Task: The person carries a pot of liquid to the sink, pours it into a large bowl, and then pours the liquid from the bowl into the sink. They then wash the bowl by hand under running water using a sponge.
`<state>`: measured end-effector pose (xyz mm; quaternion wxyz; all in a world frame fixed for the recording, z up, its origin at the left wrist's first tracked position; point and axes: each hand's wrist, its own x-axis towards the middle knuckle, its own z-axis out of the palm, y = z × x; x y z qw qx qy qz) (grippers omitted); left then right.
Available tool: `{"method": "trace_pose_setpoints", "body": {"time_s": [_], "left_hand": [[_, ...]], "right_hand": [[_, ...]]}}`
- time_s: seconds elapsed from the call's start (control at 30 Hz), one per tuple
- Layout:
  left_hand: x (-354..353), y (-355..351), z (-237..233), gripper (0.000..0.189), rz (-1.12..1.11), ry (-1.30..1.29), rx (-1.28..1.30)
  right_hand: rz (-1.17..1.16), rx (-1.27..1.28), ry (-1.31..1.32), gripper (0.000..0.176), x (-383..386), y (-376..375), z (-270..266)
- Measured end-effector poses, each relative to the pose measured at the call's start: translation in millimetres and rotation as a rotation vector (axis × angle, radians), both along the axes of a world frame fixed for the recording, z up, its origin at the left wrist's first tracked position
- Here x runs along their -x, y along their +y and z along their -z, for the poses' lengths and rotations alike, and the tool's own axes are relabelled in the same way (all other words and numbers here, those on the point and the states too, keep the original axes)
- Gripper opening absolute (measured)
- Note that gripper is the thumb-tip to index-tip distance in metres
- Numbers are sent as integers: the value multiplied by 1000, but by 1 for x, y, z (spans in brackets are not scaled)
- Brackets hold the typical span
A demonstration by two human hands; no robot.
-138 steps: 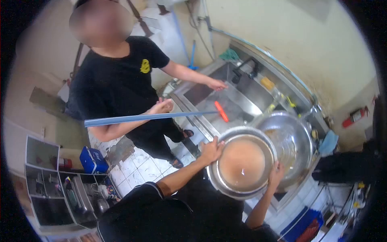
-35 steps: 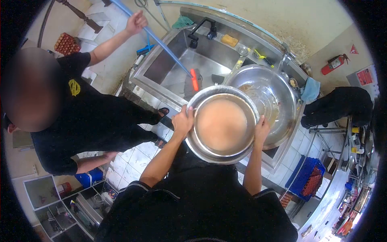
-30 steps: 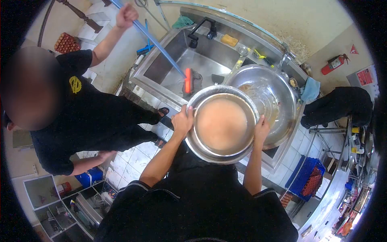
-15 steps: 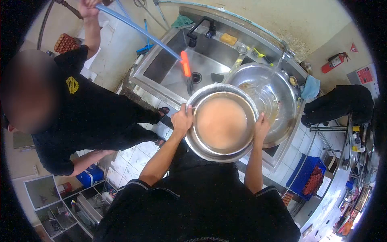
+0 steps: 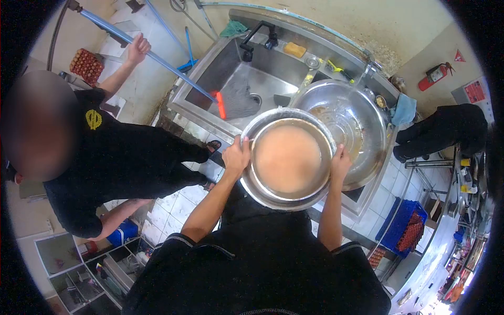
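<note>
A metal bowl [image 5: 273,197] holds a smaller metal pot [image 5: 257,176] filled with cloudy, pinkish-orange liquid [image 5: 287,157]. My left hand [image 5: 236,156] grips the left rim of the bowl, and my right hand [image 5: 340,164] is closed on its right rim. The bowl is held level over the front edge of the sink. Behind it to the right, a big steel basin [image 5: 367,113] with brownish residue rests on the sink. A grey mop head [image 5: 239,102] with an orange clamp lies in the left sink basin [image 5: 283,84], below the black faucet [image 5: 270,39].
A co-worker [image 5: 126,142] stands at the left, one hand on the blue mop handle [image 5: 163,63]. Another person [image 5: 446,128] is at the far right. A yellow sponge [image 5: 295,50] lies on the sink ledge. A blue crate [image 5: 391,226] stands on the floor at the right.
The co-worker's mop has shifted left in the sink, and its head now shows spread out. The co-worker's raised hand is lower along the handle. My hands and the bowl have barely moved.
</note>
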<state>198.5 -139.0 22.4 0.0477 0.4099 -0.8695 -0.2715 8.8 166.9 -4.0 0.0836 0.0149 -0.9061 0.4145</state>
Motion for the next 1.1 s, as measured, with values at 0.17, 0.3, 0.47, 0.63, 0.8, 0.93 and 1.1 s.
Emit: {"method": "trace_pose_setpoints", "body": {"time_s": [0.17, 0.3, 0.47, 0.63, 0.8, 0.93, 1.1], "left_hand": [[0, -2, 3, 50, 10, -6, 5], [0, -1, 1, 49, 8, -7, 22], [0, -1, 3, 49, 1, 9, 16], [0, 0, -1, 49, -1, 8, 12], [-1, 1, -6, 50, 1, 7, 3], [-2, 0, 1, 51, 5, 37, 14], [-6, -2, 23, 65, 8, -17, 100]], "right_hand": [[-10, -47, 0, 38, 3, 3, 5], [-4, -38, -6, 39, 3, 2, 6], [21, -41, -22, 41, 5, 3, 10], [4, -22, -23, 41, 4, 3, 4], [-9, -3, -26, 43, 2, 3, 3], [-10, 16, -50, 46, 2, 2, 2], [27, 17, 84, 48, 3, 2, 21]]}}
